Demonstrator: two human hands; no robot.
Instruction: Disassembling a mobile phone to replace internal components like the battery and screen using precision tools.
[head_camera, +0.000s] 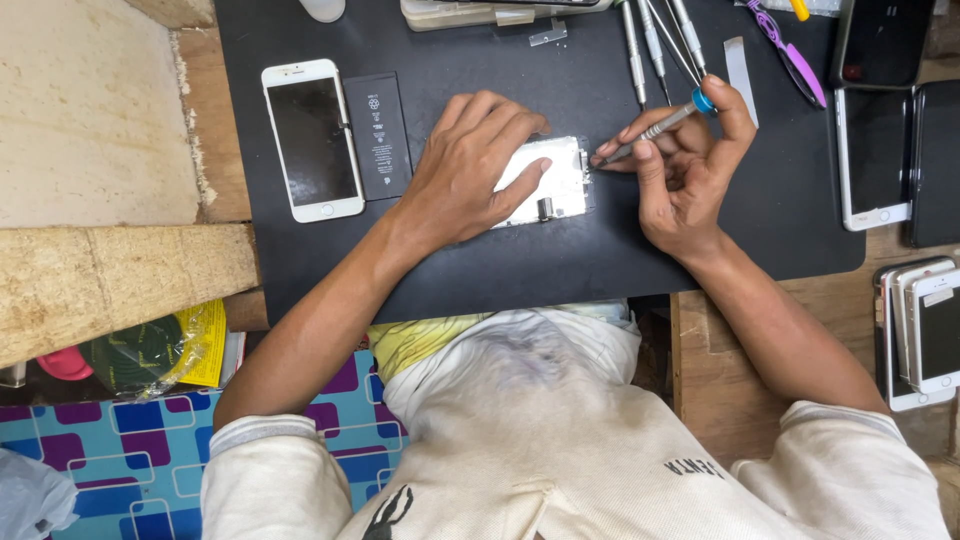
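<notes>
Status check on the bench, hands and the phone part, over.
Left hand pressing flat on the white phone screen panel. Right hand gripping the screwdriver, tip at the panel's right edge. Nothing between the hands; black battery lies apart.

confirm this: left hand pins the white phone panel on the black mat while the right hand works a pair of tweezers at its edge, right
Not quite. The head view shows the right hand working a screwdriver, not tweezers, at the edge of the white phone panel. The left hand does pin it on the black mat.

Person wearing off-white sweatshirt, sleeves pushed up past elbows, ribbed cuffs bunching. Dark printed lettering and black graphic showing on fabric. Greyish smudges staining front. Yellow garment peeking beneath hem. Forearms, hands bare; no rings showing.
</notes>
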